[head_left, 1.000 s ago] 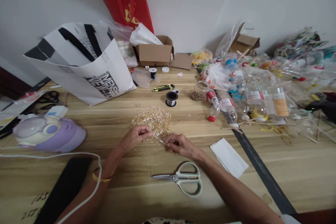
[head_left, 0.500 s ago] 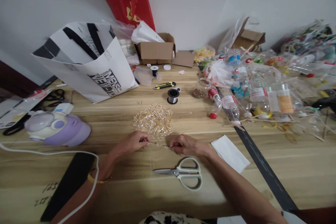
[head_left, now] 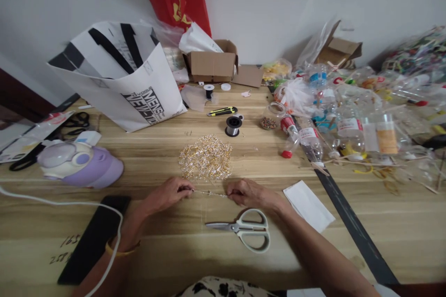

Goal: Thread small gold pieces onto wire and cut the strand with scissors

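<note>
A thin beaded strand (head_left: 209,193) is stretched low over the wooden table between my two hands. My left hand (head_left: 173,192) pinches its left end, fingers closed. At the other end my right hand (head_left: 244,192) grips the strand with curled fingers. Just beyond both hands lies a tangled heap of gold and silver beaded strands (head_left: 205,158). Scissors with pale handles (head_left: 253,230) rest nearer to me, below my right hand, their blades pointing left. Behind the heap stands a spool of thin wire (head_left: 232,127).
A yellow-black utility knife (head_left: 222,111) and a jar of small beads (head_left: 270,118) are farther back. Plastic bottles (head_left: 348,132) crowd the right. Folded white paper (head_left: 308,206) lies by my right forearm. At left are a white bag (head_left: 139,93), a purple-white device (head_left: 83,164) and a white cable (head_left: 62,203).
My left hand has shifted slightly left, away from the right, and more of the strand shows between them. The whole view has shifted a little.
</note>
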Demonstrator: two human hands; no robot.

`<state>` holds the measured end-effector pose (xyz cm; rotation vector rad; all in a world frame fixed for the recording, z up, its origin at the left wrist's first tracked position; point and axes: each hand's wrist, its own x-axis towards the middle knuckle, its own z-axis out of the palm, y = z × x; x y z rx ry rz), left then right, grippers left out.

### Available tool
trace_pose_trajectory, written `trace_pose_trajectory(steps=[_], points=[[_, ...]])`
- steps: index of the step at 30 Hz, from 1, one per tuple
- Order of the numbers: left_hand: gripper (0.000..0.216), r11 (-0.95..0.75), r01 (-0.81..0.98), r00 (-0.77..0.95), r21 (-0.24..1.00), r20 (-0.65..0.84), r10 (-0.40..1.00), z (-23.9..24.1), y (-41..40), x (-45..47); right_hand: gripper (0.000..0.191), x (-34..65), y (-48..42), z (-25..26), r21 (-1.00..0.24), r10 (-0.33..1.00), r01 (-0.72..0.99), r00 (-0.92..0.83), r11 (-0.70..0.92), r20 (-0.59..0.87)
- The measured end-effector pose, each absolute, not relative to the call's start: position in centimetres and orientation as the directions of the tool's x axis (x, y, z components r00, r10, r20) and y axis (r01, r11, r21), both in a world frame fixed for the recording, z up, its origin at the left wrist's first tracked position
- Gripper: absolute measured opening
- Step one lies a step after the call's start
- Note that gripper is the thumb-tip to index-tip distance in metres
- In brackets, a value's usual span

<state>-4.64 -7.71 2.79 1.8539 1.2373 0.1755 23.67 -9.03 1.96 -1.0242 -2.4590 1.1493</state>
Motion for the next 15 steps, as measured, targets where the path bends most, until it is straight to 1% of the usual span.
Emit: trace_pose_trajectory(steps=[7,12,15], points=[[0.023,-0.145,0.723,0.51,0.675,-0.38,0.772,3.8,-7.6,-4.6,0.014,23.7,-9.0,2.6,-0.736,0.651,0.513,-0.748,0.441,-0.131],[0.02,-0.099,0.684,0.51,0.723,-0.377,0.773,3.9,-7.6,-4.5,0.013,23.7,-9.1,3.4,-0.745,0.655,0.548,-0.728,0.38,-0.201],[0.021,-0.094,0.686,0.493,0.721,-0.367,0.789,3.5,-7.6,-4.6,0.012,23.6,-9.3,3.7,-0.766,0.659,0.553,-0.715,0.328,-0.234]])
